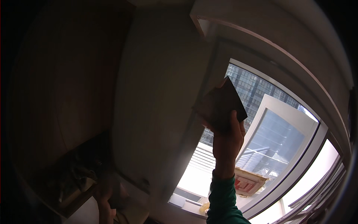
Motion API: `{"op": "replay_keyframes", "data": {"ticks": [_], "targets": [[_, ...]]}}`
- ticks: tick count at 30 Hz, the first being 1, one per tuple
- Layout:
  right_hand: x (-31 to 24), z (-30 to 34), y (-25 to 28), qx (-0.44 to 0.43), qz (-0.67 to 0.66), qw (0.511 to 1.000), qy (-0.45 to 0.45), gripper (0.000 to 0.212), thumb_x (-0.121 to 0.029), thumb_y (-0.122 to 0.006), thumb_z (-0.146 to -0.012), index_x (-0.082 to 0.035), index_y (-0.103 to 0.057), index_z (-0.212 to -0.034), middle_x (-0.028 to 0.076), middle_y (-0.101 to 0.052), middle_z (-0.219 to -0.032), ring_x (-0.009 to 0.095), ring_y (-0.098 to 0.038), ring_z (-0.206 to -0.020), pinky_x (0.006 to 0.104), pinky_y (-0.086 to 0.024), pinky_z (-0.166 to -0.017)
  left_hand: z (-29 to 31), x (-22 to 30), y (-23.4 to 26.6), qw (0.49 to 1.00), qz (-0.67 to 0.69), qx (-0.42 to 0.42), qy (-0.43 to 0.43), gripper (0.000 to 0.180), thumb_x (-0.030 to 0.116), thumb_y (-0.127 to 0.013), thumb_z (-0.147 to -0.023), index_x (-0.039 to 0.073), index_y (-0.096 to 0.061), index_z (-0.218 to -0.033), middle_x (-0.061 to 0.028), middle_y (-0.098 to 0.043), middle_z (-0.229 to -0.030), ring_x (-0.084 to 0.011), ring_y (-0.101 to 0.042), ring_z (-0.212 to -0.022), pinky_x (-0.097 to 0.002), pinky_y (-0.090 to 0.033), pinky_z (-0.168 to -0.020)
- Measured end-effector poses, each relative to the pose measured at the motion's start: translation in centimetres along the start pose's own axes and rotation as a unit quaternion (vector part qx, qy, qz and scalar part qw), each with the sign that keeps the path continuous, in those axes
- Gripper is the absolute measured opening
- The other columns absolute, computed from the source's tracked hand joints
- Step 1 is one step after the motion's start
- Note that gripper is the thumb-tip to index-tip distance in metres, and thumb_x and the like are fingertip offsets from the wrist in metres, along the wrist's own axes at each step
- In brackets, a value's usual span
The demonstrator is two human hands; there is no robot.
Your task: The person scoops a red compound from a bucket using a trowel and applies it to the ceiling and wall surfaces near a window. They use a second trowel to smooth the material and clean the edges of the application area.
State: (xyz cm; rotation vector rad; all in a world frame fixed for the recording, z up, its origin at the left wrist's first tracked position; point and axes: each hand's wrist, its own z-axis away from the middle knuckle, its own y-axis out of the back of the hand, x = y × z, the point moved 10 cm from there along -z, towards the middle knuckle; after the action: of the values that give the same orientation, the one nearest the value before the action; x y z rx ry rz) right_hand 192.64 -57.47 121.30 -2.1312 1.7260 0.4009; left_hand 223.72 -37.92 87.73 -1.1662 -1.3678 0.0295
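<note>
My right hand, in a green sleeve, is raised in front of the window. Its fingers close round a dark flat rectangular piece, with the thumb along its lower right edge. Backlight leaves the piece almost black, so its material and kind do not show. Low on the left, in deep shadow, my left hand is near a cluttered shelf or counter. Its fingers are too dark to make out, and whether it holds anything is unclear.
The bright window has a white-framed sash swung outward. Near the sill lies a worn cardboard piece with red print. A grey wall and a dark brown panel stand to the left. A ledge runs overhead.
</note>
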Motion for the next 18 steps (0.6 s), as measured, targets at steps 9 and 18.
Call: {"op": "replay_keyframes", "data": {"ticks": [9, 18], "targets": [[-0.8, -5.7, -11.9, 0.056, -0.38, 0.921, -0.056, 0.028, -0.023, -0.059, -0.098, 0.005, -0.064, -0.101, 0.004, -0.064, -0.087, 0.014, -0.061, -0.08, 0.0296, -0.052, -0.074, 3.8, 3.1, 2.9, 0.998, -0.047, 0.042, 0.014, 0.024, 0.022, -0.055, -0.09, -0.001, -0.058, -0.098, -0.011, -0.058, -0.093, -0.0217, -0.056, -0.085, -0.0354, -0.045, -0.077], [-1.8, -10.7, -16.7, 0.171, -0.341, 0.924, -0.006, 0.023, -0.016, -0.055, -0.094, 0.006, -0.063, -0.09, 0.001, -0.061, -0.074, 0.007, -0.053, -0.069, 0.0268, -0.045, -0.065, 8.7, 4.0, 14.6, 0.97, 0.002, 0.24, 0.043, 0.032, 0.006, -0.062, -0.091, -0.002, -0.058, -0.122, -0.0123, -0.059, -0.12, -0.0258, -0.057, -0.107, -0.0399, -0.049, -0.093]]}}
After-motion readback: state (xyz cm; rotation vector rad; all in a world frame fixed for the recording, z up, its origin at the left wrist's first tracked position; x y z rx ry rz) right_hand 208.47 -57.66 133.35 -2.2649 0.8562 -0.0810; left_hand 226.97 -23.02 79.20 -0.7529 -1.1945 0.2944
